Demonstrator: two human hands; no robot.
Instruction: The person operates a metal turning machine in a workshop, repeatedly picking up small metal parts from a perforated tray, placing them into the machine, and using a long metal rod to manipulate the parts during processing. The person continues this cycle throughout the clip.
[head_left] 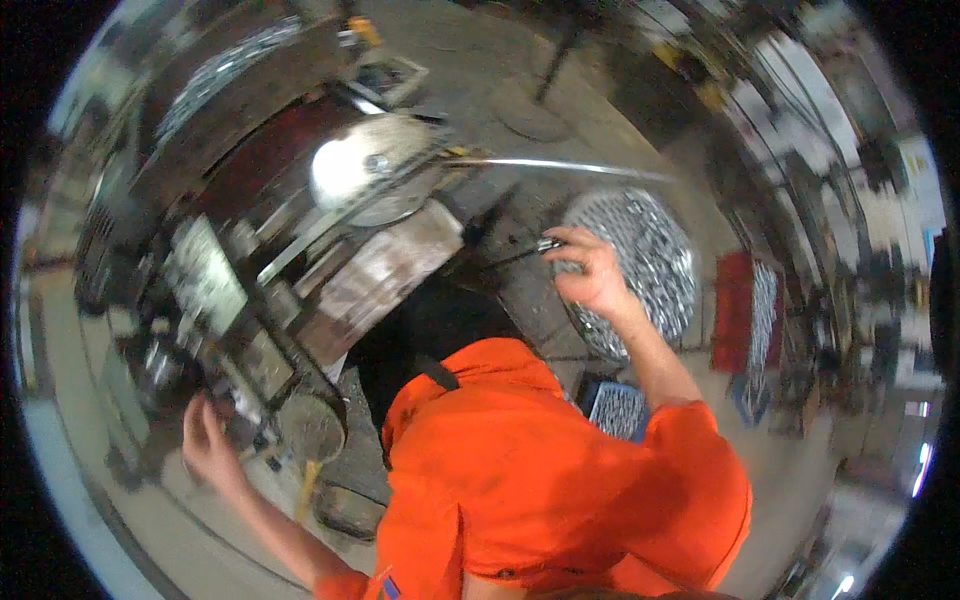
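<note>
My right hand (590, 278) is raised over the left side of a round basin (688, 245) heaped with small shiny metal parts. Thumb and fingers pinch a small shiny metal piece (547, 243), its exact kind too small to make out. A thin dark rod (510, 260) runs from the machine side toward the same fingertips; whether the two join, I cannot tell. On the far left, my left hand (208, 445) reaches beside the metal machine (210, 275). Its fingers look stretched and apart, somewhat blurred, with nothing visible between them.
A bright metal disc (375, 162) and a pale flat plate (395, 265) are on the machine ahead. One long shiny bar (560, 165) juts rightward. A blue crate (620, 410) of small parts and a red bin (733, 310) stand at right. Below the machine is a round container (312, 425).
</note>
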